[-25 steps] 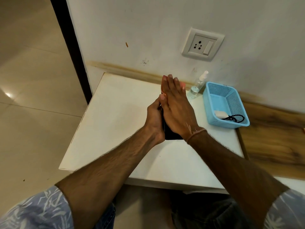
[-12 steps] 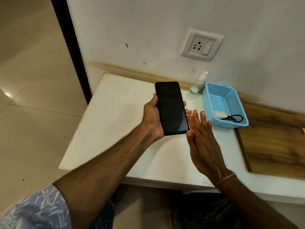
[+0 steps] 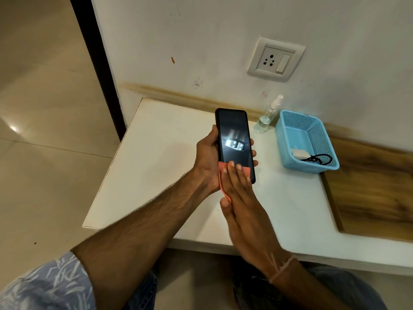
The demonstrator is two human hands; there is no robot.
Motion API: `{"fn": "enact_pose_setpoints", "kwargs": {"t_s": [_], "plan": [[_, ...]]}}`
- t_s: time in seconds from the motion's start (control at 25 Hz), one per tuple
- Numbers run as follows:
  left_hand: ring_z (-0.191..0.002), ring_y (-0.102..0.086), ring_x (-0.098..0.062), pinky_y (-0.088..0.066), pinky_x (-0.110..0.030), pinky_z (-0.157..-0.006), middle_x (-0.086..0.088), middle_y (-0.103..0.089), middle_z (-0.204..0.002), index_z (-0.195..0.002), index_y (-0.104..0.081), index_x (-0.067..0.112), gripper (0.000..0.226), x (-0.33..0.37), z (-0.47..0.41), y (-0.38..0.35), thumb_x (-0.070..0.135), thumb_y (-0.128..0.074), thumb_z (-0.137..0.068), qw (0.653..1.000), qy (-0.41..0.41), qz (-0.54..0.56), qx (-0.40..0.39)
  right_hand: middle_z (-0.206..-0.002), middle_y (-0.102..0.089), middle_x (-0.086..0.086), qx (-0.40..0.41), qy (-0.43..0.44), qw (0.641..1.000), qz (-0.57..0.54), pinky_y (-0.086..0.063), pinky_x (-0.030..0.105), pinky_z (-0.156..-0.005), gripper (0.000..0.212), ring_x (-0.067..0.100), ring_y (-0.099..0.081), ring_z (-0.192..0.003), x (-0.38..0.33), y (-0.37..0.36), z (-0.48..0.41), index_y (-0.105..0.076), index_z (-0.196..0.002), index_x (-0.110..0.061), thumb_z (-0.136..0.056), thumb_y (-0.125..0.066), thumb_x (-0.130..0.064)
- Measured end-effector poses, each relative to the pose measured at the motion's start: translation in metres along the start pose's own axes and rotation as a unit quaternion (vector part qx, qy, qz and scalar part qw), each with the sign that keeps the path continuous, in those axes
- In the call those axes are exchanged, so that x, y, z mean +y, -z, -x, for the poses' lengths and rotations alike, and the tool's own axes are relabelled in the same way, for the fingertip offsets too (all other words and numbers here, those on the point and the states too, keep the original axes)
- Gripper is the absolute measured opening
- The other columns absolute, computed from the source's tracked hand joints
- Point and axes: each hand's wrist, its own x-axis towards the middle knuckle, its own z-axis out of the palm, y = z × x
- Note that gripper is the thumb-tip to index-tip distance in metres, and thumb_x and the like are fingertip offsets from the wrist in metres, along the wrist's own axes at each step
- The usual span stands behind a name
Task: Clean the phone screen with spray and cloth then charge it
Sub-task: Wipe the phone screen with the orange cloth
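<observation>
Head | phone (image 3: 233, 135) screen dark, reflective | right hand (image 3: 243, 211) presses pink cloth (image 3: 222, 166)

Left grip (image 3: 206, 157) curled, raised; right grip (image 3: 241, 204) flat, fingers straight.

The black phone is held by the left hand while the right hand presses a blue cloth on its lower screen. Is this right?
Wrong colour: the head view shows a salmon-pink cloth. The left hand holds the black phone; the right hand presses the cloth on its lower screen.
</observation>
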Motion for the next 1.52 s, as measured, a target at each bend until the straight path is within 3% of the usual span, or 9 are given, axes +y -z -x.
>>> {"fn": "enact_pose_setpoints", "kwargs": {"t_s": [0.08, 0.16, 0.28, 0.6, 0.72, 1.04, 1.16, 1.4, 1.52], "plan": [[-0.094, -0.060, -0.036, -0.049, -0.049, -0.092, -0.020, -0.063, -0.111, -0.127, -0.060, 0.000, 0.074, 0.004, 0.000, 0.000, 0.063, -0.030, -0.100, 1.000, -0.005, 0.003, -0.002, -0.162, -0.010, -0.005, 0.000, 0.059, 0.996, 0.062, -0.032, 0.043, -0.115, 0.053, 0.008, 0.000, -0.150, 0.023, 0.015, 0.002, -0.021, -0.152, -0.015, -0.103, -0.023, -0.036], [-0.097, -0.059, -0.037, -0.048, -0.046, -0.091, -0.021, -0.060, -0.117, -0.131, -0.059, 0.002, 0.075, 0.005, -0.001, 0.000, 0.063, -0.027, -0.101, 1.000, -0.013, 0.000, 0.001, -0.162, -0.009, -0.003, -0.008, 0.018, 0.998, 0.056, -0.038, 0.045, -0.112, 0.055, 0.008, 0.003, -0.149, 0.038, 0.030, -0.002, -0.022, -0.152, -0.014, -0.102, -0.023, -0.036], [-0.098, -0.059, -0.039, -0.047, -0.047, -0.096, -0.024, -0.057, -0.122, -0.140, -0.054, 0.001, 0.078, 0.004, -0.002, 0.001, 0.062, -0.024, -0.101, 1.000, -0.021, -0.004, 0.004, -0.161, -0.002, -0.006, 0.010, -0.036, 0.999, 0.010, -0.034, 0.047, -0.115, 0.057, 0.008, 0.007, -0.149, 0.025, 0.026, -0.005, -0.016, -0.153, -0.017, -0.101, -0.019, -0.040], [-0.098, -0.061, -0.038, -0.050, -0.047, -0.094, -0.023, -0.061, -0.120, -0.131, -0.060, -0.001, 0.077, 0.004, -0.005, 0.006, 0.062, -0.030, -0.100, 1.000, -0.022, -0.001, 0.014, -0.161, -0.011, 0.000, -0.038, 0.053, 0.993, 0.100, -0.033, 0.042, -0.116, 0.055, 0.011, 0.002, -0.150, 0.026, 0.022, -0.004, -0.022, -0.152, -0.013, -0.104, -0.017, -0.039], [-0.114, -0.064, -0.037, -0.047, -0.044, -0.107, -0.019, -0.065, -0.129, -0.136, -0.062, 0.006, 0.073, 0.004, -0.011, 0.007, 0.063, -0.035, -0.099, 0.997, -0.037, -0.029, 0.061, -0.162, -0.005, 0.004, -0.014, 0.011, 0.996, 0.091, -0.017, 0.042, -0.122, 0.053, 0.015, 0.005, -0.150, 0.037, 0.031, -0.051, -0.015, -0.153, -0.010, -0.105, -0.021, -0.032], [-0.100, -0.074, -0.028, -0.058, -0.037, -0.090, -0.012, -0.075, -0.116, -0.113, -0.078, 0.015, 0.059, 0.005, -0.008, 0.009, 0.060, -0.045, -0.096, 0.995, -0.048, -0.049, 0.076, -0.163, 0.005, 0.004, 0.018, -0.022, 0.997, 0.069, -0.004, 0.041, -0.123, 0.054, 0.018, 0.012, -0.149, 0.028, 0.030, -0.122, -0.003, -0.155, -0.015, -0.107, -0.022, -0.029], [-0.092, -0.074, -0.031, -0.061, -0.036, -0.082, -0.017, -0.075, -0.109, -0.114, -0.076, 0.006, 0.066, 0.012, -0.009, 0.011, 0.059, -0.040, -0.098, 0.997, -0.050, -0.018, 0.059, -0.163, 0.001, 0.006, 0.005, 0.012, 0.996, 0.085, -0.009, 0.043, -0.122, 0.056, 0.018, 0.008, -0.150, 0.021, 0.021, -0.073, -0.008, -0.154, -0.010, -0.105, -0.025, -0.032], [-0.093, -0.061, -0.038, -0.049, -0.048, -0.092, -0.023, -0.060, -0.114, -0.132, -0.058, 0.000, 0.075, 0.010, -0.007, 0.007, 0.062, -0.032, -0.098, 0.999, -0.028, 0.005, 0.015, -0.163, 0.002, -0.006, -0.041, -0.008, 0.996, 0.073, -0.039, 0.044, -0.112, 0.072, 0.011, 0.007, -0.150, 0.007, 0.017, 0.001, -0.008, -0.155, -0.019, -0.097, -0.015, -0.061], [-0.094, -0.068, -0.036, -0.054, -0.042, -0.092, -0.022, -0.068, -0.112, -0.133, -0.062, 0.000, 0.074, 0.010, -0.009, 0.005, 0.060, -0.037, -0.098, 0.998, -0.045, -0.011, 0.033, -0.163, 0.006, 0.004, -0.043, -0.001, 0.993, 0.113, -0.017, 0.043, -0.121, 0.069, 0.016, 0.012, -0.149, 0.018, 0.027, -0.036, -0.003, -0.154, -0.011, -0.099, -0.013, -0.051]]}}
